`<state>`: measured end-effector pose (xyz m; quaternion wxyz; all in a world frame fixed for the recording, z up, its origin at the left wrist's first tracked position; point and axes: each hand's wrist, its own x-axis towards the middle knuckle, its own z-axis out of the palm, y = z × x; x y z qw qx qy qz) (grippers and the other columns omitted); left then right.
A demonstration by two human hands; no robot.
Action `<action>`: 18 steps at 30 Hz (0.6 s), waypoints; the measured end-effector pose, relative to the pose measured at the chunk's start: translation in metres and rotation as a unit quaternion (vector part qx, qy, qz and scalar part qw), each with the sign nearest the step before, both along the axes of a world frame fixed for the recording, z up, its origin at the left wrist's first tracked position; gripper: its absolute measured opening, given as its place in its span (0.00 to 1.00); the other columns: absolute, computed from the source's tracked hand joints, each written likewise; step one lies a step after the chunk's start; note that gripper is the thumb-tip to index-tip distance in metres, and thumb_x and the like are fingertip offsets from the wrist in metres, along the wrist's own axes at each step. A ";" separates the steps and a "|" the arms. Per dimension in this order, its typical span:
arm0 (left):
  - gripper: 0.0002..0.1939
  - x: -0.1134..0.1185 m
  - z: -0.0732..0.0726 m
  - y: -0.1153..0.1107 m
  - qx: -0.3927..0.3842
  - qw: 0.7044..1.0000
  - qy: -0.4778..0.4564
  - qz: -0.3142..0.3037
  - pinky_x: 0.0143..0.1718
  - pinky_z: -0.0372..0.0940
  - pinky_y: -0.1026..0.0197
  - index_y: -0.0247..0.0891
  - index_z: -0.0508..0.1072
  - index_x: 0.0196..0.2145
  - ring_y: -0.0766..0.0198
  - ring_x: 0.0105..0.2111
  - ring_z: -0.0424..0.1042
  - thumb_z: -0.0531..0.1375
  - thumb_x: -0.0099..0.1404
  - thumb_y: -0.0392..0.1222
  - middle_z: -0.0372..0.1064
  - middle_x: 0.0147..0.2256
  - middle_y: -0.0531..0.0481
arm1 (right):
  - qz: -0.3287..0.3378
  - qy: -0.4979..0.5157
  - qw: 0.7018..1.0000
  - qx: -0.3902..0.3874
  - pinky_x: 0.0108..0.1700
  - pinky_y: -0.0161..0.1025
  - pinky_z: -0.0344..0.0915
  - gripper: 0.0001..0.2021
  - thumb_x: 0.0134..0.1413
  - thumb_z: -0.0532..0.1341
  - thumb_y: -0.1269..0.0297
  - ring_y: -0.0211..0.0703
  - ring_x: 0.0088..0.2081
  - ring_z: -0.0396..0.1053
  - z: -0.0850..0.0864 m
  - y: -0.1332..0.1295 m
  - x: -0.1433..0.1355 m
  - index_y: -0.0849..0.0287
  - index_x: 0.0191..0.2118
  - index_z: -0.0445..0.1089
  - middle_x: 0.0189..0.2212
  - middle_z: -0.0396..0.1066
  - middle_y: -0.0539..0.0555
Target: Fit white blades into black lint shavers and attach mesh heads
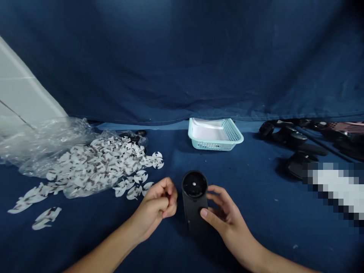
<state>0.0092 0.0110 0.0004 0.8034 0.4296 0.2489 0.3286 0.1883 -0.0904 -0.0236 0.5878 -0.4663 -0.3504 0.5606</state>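
My right hand (223, 214) grips a black handheld device (193, 212) from its right side, with the thumb on the front and the fingers behind. The device has a long flat body and a round, glossy dark end with a small bright spot in the middle. Just left of it, apart from it, my left hand (160, 201) is closed with its fingers curled in. Whatever lies inside those fingers, if anything, is hidden. Beyond the left hand spreads a heap of white, curved plastic pieces (99, 163), partly on a clear plastic bag (54, 140).
A light blue basket (217, 145) with a white lining stands at the back. Several black devices (295, 140) lie at the right, near a pink perforated basket (345, 127). A pixelated white patch covers the right edge. A dark blue curtain (170, 60) hangs behind the blue cloth.
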 end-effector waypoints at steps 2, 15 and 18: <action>0.11 -0.002 0.000 0.000 -0.006 1.000 -0.010 -0.011 0.18 0.41 0.69 0.38 0.61 0.28 0.78 0.13 0.43 0.52 0.47 0.25 0.57 0.19 0.61 | 0.009 0.022 1.000 -0.003 0.43 0.38 0.68 0.21 0.53 0.68 0.61 0.37 0.38 0.72 0.003 0.000 0.000 0.46 0.50 0.61 0.47 0.70 0.49; 0.30 0.004 -0.006 -0.001 0.159 0.984 0.064 -0.044 0.47 0.64 0.56 0.47 0.58 0.59 0.57 0.46 0.68 0.62 0.63 0.52 0.66 0.51 0.42 | 0.181 0.326 0.922 -0.102 0.43 0.41 0.68 0.18 0.59 0.62 0.64 0.43 0.39 0.73 0.009 0.006 0.004 0.61 0.54 0.66 0.42 0.71 0.57; 0.29 0.006 -0.008 -0.004 0.182 0.977 0.109 -0.018 0.36 0.67 0.58 0.46 0.59 0.58 0.58 0.39 0.71 0.63 0.62 0.51 0.69 0.44 0.44 | 0.230 0.331 0.911 -0.083 0.43 0.41 0.67 0.23 0.63 0.54 0.49 0.47 0.43 0.71 0.015 0.005 0.002 0.64 0.52 0.69 0.50 0.67 0.60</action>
